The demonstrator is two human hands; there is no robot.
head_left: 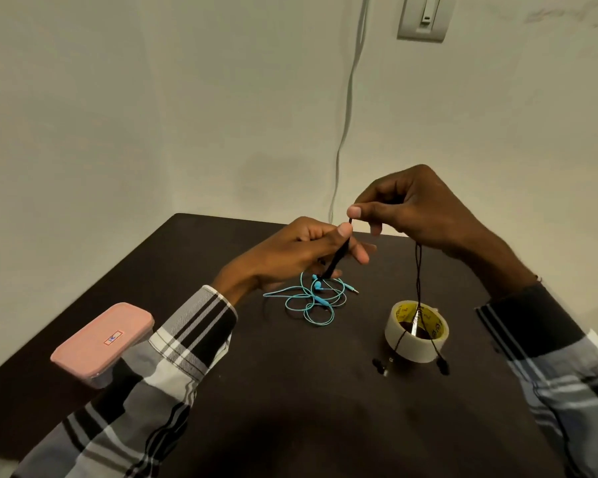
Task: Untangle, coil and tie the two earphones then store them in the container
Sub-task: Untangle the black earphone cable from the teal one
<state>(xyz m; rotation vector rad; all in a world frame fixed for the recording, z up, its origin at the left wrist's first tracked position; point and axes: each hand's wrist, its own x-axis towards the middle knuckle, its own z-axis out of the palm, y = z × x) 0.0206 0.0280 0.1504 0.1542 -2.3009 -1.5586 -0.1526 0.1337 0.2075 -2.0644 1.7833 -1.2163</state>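
Both hands are raised above the dark table [290, 391], working on the black earphone [418, 270]; the left hand [301, 251] pinches a doubled length of its cord between thumb and fingers, slanting down toward the tabletop, while the right hand [418, 208] is curled over the upper part of the cord with thumb and forefinger nipped near its top loop. The rest of the black cord hangs straight down from the right hand, splitting low into two strands that end in the earbuds [442, 366], which dangle just in front of the roll of tape [416, 331]; held high like this, the cord's weight pulls it straight, which I take to be the reason for the lift, since a hanging cord shows its twists and is easier to gather into loops. Whether the left hand already holds several turns of a coil or only a fold I cannot tell, the cord being thin and dark against the fingers.

The blue earphone [313, 298] lies on the table just below the left hand, in a loose tangle, apparently waiting its turn; the tape stands near it to the right, presumably ready for the tying. The pink-lidded container [102, 341] sits closed near the table's left edge, beside the left sleeve [173, 357], well apart from both earphones.
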